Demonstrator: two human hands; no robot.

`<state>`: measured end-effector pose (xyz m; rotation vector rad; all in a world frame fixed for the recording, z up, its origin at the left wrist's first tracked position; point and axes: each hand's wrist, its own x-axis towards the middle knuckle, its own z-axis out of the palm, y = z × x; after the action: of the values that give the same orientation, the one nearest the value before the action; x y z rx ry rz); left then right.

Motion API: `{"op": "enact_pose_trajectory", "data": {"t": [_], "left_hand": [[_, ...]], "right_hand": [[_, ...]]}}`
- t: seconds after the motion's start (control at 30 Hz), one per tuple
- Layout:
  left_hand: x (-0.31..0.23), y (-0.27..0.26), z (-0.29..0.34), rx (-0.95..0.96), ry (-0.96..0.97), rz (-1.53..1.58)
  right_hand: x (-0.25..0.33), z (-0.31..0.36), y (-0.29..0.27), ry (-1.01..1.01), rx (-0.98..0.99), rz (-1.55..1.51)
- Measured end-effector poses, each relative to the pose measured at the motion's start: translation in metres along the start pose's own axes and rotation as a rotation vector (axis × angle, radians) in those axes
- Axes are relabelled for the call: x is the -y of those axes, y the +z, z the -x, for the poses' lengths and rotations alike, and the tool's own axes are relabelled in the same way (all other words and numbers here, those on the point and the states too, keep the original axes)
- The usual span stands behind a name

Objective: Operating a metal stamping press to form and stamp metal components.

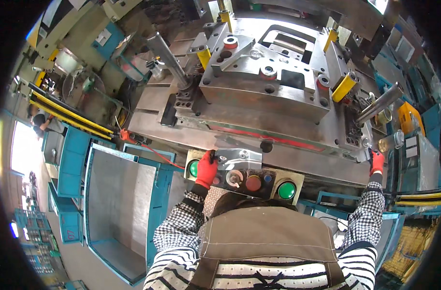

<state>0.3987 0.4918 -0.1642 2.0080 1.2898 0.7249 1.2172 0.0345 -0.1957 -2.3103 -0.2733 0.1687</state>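
Red-gloved left hand [207,170] is gripping a shiny flat metal plate [251,162], likely stiff and slippery, by its sensible left edge, the right hand [376,161] showing no clear grip.

The left arm [178,226] comes up from the lower edge and slants inward; the left grip [208,169], red-gloved with dark fingertips, has its fingers closed. The right arm [367,224] reaches forward, well out to the right; the right grip [376,161] is gloved alike, its finger closure unclear.
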Motion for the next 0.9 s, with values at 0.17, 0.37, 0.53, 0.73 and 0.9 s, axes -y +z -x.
{"op": "enact_pose_trajectory", "data": {"t": [0.17,0.37,0.53,0.73,0.9], "left_hand": [[0.002,0.002,0.001,0.048,-0.038,-0.078],[0.02,-0.009,-0.009,0.121,-0.056,0.108],[0.008,-0.032,-0.026,0.279,-0.089,0.373],[0.015,-0.031,-0.024,0.295,0.0,0.061],[-0.008,-0.036,-0.031,0.341,-0.057,0.166]], "right_hand": [[0.016,-0.013,-0.019,-0.091,-0.037,0.004],[0.01,0.038,-0.064,-0.182,-0.095,0.01],[-0.024,0.164,-0.131,-0.343,-0.149,0.225],[-0.001,0.288,-0.182,-0.626,-0.205,0.594],[0.216,0.312,-0.09,-0.716,0.124,0.061]]}}
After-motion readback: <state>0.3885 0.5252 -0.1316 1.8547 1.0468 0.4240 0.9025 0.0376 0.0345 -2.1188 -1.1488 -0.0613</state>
